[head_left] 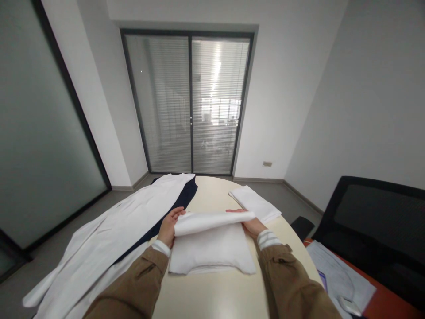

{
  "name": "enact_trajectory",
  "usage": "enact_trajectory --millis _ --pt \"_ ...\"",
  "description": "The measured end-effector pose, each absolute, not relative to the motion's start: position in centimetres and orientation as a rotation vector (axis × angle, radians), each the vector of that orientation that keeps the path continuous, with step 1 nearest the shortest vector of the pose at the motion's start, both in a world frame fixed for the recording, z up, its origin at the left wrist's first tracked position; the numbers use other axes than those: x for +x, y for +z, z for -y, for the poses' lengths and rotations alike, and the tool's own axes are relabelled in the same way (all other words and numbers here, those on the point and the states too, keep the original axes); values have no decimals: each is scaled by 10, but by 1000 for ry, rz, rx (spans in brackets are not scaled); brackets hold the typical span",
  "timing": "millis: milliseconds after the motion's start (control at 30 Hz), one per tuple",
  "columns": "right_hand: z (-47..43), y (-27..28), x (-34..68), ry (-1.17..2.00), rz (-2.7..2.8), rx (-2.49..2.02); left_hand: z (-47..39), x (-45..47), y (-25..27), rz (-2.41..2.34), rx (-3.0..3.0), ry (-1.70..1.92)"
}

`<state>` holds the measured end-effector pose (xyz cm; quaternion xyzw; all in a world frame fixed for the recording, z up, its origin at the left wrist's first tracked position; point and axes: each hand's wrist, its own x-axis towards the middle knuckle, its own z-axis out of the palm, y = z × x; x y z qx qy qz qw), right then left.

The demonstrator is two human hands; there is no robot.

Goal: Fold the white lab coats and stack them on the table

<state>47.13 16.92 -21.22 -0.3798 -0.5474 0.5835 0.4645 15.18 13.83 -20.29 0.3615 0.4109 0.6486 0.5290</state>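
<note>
Your table (217,192) spreads widest, its rounded right edge curving just beyond your right forearm. White garments (126,217) drape along its left side and hang past that edge, crowding your left forearm. A chair (375,230) stands off to the right. Your white cloth (212,252) lies mid-table between your forearms, its far part raised in a thick fold; tabletop shows beyond it and before its near hem. Navy fabric (187,195) pokes from under the garments, close to your left hand (170,226), which grasps the fold's left end, fingers pointing away. Your right hand (253,227) grips the right end, fingers reaching inward behind the fold, beside a second folded cloth (257,204) near the table's edge.
</note>
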Motion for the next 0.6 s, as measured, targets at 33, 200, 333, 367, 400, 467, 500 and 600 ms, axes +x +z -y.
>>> enact_trajectory --millis 33,200,333,367,400,467,500,600 --pt "-170 -212 473 1433 1353 -934 -139 152 -203 -995 858 1522" --pt "-168 -206 474 1405 1319 -974 -137 155 -200 -1036 906 1346" --pt "-166 -205 469 1411 1274 -961 -133 156 -194 -1061 964 1400" --pt "-166 -206 468 1438 1275 -958 -133 155 -193 -1073 966 1407" --pt "-166 -206 468 1465 1283 -955 -132 155 -192 -1083 965 1406" --pt "-166 -208 469 1483 1325 -956 -131 154 -190 -1102 962 1404" --pt "-166 -209 469 1466 1346 -958 -130 154 -188 -1105 970 1412" --pt "-168 -208 471 1385 1381 -956 -127 155 -181 -1092 1018 1482"
